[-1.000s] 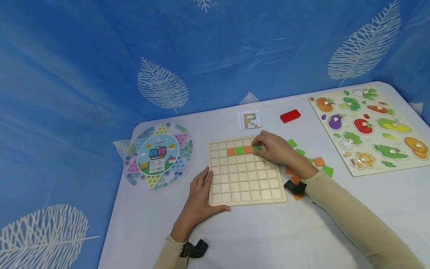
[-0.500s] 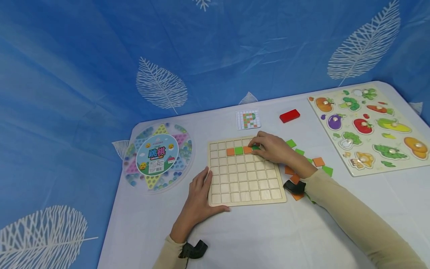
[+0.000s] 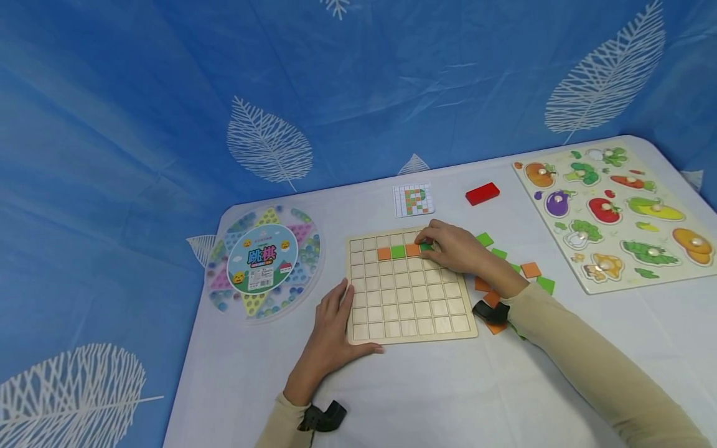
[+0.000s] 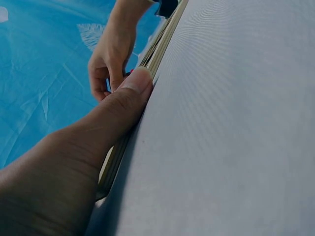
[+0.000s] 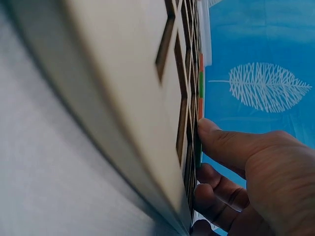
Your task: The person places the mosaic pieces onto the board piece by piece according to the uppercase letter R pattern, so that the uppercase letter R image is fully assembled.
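A wooden grid board (image 3: 413, 292) lies on the table, its cells in rows. In its second row sit an orange tile (image 3: 384, 253), a light green tile (image 3: 398, 251) and another orange tile (image 3: 412, 249). My right hand (image 3: 452, 246) pinches a darker-looking green tile (image 3: 426, 247) at the right end of that row; in the right wrist view its thumb presses on the green tile (image 5: 198, 147). My left hand (image 3: 332, 326) steadies the board's near left corner, fingers straight along the left edge and thumb (image 4: 135, 81) against the near edge.
Loose green and orange tiles (image 3: 531, 269) lie right of the board, partly under the right forearm. Behind it are a pattern card (image 3: 414, 200) and a red block (image 3: 482, 193). A vegetable puzzle board (image 3: 571, 242) lies at right, a round game box (image 3: 263, 258) at left.
Little differs. The right hand stays on the green tile with a slight shift of its fingers, and the left hand keeps its place at the board's corner.
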Demonstrator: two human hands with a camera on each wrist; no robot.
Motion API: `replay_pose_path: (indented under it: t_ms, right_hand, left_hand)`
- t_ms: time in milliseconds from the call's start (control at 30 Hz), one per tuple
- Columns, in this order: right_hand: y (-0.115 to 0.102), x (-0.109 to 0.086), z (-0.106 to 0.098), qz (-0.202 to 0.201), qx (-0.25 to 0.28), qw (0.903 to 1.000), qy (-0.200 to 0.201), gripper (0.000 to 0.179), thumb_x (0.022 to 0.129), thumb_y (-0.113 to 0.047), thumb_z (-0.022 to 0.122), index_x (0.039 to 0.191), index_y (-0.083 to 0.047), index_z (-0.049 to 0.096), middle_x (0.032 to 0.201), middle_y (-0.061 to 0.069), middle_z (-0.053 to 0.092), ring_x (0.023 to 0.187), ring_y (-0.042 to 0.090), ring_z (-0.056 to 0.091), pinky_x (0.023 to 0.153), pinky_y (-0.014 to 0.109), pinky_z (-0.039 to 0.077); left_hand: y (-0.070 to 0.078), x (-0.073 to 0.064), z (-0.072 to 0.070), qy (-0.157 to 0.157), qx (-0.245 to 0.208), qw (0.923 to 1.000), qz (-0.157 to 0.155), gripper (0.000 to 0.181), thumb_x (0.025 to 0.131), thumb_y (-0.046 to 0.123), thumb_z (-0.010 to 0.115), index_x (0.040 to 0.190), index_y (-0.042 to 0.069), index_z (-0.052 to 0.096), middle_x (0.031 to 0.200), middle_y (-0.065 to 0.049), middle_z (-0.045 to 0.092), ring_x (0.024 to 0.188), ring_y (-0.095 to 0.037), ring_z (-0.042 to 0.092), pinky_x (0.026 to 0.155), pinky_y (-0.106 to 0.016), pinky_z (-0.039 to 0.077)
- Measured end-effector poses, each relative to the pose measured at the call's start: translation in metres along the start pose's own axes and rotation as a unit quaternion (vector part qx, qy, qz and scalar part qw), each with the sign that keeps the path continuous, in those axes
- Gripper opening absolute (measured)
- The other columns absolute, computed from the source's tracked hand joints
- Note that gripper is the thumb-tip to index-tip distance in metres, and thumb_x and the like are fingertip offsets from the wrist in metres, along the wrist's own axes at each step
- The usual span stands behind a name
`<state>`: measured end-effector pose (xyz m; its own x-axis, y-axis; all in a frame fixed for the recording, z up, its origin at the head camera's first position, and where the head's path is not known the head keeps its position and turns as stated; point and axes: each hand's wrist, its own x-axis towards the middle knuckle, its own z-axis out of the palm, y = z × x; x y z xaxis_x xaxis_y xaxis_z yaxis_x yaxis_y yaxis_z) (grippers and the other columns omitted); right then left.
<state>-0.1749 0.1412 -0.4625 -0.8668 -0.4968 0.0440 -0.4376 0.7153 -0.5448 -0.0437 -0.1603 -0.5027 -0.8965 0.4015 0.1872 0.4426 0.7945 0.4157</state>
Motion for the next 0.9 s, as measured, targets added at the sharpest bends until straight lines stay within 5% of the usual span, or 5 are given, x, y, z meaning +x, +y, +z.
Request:
replay_pose_path:
  t_ms: [433,900]
  right_hand:
    - [0.003,-0.017,-0.018,0.013,0.012,0.9998,0.006,0.029,0.089,-0.018,0.073,0.116,-0.008,0.068,0.101,0.007,0.061,0.082,0.018,0.055,0.074,0.036,0.046]
    - [0.054,-0.065,-0.047,0.075,0.045,0.9936,0.072,0.033,0.088,-0.010,0.073,0.120,-0.006,0.066,0.101,0.009,0.057,0.077,0.019,0.043,0.063,0.025,0.037]
  left_hand:
    - [0.001,0.001,0.000,-0.001,-0.004,1.0000,0.002,0.128,0.058,0.057,0.089,0.154,0.003,0.026,0.159,-0.019,0.024,0.141,-0.036,0.028,0.108,-0.054,0.031]
    - [0.002,0.000,-0.002,-0.003,-0.007,1.0000,-0.001,0.128,0.057,0.056,0.089,0.154,0.002,0.026,0.159,-0.019,0.024,0.142,-0.038,0.027,0.109,-0.056,0.029]
